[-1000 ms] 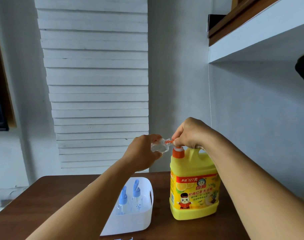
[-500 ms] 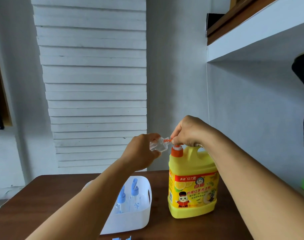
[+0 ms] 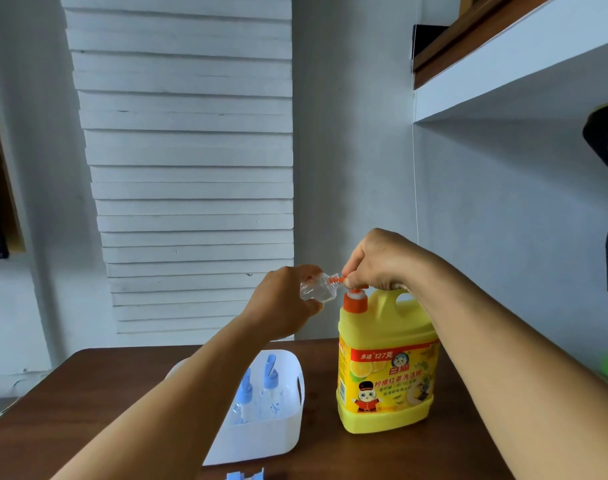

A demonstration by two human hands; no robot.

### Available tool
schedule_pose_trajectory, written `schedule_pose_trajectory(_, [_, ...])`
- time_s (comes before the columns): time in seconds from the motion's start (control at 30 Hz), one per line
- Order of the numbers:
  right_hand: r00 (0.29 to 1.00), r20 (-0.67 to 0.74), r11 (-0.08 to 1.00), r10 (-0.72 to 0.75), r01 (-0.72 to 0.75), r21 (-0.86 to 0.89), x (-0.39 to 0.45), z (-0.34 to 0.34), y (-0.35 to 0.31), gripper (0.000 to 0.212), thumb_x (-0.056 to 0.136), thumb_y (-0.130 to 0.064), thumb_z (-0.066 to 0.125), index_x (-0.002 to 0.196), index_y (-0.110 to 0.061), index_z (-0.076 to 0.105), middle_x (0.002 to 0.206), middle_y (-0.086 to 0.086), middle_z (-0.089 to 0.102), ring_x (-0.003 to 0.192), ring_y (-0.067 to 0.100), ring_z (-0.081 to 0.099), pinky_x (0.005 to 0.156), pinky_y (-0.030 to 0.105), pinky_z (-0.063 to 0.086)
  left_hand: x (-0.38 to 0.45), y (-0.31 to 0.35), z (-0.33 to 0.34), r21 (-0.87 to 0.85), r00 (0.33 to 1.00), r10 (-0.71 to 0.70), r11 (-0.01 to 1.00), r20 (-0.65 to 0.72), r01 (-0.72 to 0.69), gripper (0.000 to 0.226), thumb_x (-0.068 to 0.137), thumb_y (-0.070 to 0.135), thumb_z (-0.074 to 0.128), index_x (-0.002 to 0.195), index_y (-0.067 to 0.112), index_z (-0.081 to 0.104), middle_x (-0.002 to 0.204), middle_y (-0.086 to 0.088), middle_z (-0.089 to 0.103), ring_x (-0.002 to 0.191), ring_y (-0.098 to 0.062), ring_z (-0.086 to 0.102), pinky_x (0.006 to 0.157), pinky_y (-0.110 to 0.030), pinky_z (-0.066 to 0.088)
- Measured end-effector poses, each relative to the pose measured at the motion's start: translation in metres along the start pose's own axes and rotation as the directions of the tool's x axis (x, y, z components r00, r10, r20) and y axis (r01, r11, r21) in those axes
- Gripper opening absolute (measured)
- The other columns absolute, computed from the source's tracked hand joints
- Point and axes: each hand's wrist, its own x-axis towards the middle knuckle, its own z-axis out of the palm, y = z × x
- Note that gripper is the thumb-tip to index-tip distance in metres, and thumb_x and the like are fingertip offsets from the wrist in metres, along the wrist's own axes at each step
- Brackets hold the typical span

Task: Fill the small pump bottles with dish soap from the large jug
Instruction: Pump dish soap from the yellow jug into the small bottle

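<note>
Filling under way: left hand (image 3: 288, 303) wrapped around a clear small bottle (image 3: 318, 292), tipped so its open neck meets the orange spout (image 3: 335, 279) of the pump (image 3: 355, 301). Right hand (image 3: 382, 261) closed over the pump head atop the yellow jug (image 3: 385, 368), standing toward the table's (image 3: 330, 455) far right edge. Best pressed slowly — neck kept on the spout, bottle levelled before overflow. Two capped bottles (image 3: 257, 393) waiting in the white tub (image 3: 261, 441).
</note>
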Motion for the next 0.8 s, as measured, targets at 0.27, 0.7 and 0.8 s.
schedule_pose_trajectory(0.27, [0.999, 0.013, 0.999, -0.036, 0.037, -0.039, 0.000, -0.018, -0.002, 0.034, 0.082, -0.018, 0.065, 0.113, -0.005, 0.068, 0.121, 0.014, 0.064, 0.076, 0.013, 0.043, 0.067, 0.027, 0.037, 0.006, 0.008, -0.012, -0.002, 1.000, 0.019, 1.000, -0.006, -0.019, 0.043, 0.079, 0.020, 0.071, 0.120, 0.024, 0.058, 0.119, 0.000, 0.064, 0.100, -0.018, 0.060, 0.074, -0.023, 0.041])
schedule_pose_trajectory(0.7, [0.999, 0.023, 0.994, -0.042, 0.044, -0.101, -0.003, -0.016, -0.004, 0.034, 0.084, -0.020, 0.064, 0.114, -0.005, 0.067, 0.122, 0.009, 0.063, 0.076, 0.012, 0.045, 0.067, 0.026, 0.038, 0.003, 0.009, -0.013, 0.003, 0.999, 0.035, 0.999, 0.000, -0.035, 0.042, 0.079, 0.020, 0.070, 0.119, 0.023, 0.058, 0.118, -0.001, 0.065, 0.097, -0.016, 0.059, 0.074, -0.022, 0.041])
schedule_pose_trajectory(0.8, [0.999, 0.011, 0.995, -0.045, 0.046, -0.084, 0.001, -0.015, -0.003, 0.033, 0.083, -0.020, 0.064, 0.113, -0.005, 0.067, 0.122, 0.010, 0.064, 0.077, 0.012, 0.045, 0.067, 0.026, 0.039, 0.005, 0.006, -0.012, 0.009, 1.000, 0.029, 1.000, -0.007, -0.029, 0.043, 0.079, 0.020, 0.070, 0.121, 0.023, 0.057, 0.119, 0.000, 0.064, 0.100, -0.017, 0.060, 0.075, -0.022, 0.041])
